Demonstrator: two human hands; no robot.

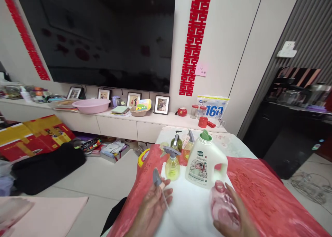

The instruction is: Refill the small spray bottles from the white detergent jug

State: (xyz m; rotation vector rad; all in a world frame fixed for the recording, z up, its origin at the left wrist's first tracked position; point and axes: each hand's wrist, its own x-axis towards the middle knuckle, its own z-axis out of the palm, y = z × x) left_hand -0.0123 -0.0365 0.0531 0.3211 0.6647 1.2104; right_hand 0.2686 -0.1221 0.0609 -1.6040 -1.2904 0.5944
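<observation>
In my left hand (153, 203) is a grey spray nozzle (156, 177), its thin clear tube slanting down over the white sheet (183, 199). My right hand (240, 212) is wrapped around a pink transparent bottle (224, 209) with an uncapped neck. Beyond the bottle stands a white detergent jug (204, 161) with a green spout insert and a side handle. A yellow spray bottle (172, 168) with a grey head stands left of the jug. Behind these are an orange-tinted spray bottle (187, 149) and a dark green pump bottle (176, 143).
Red plastic (269, 185) covers much of the table. Against the wall, a long low cabinet (116, 124) carries a pink basin (92, 106), framed photos, jars and a blue-and-white bag (214, 107). A large television (103, 36) is above it. Boxes and a black bag (49, 168) lie on the floor at left.
</observation>
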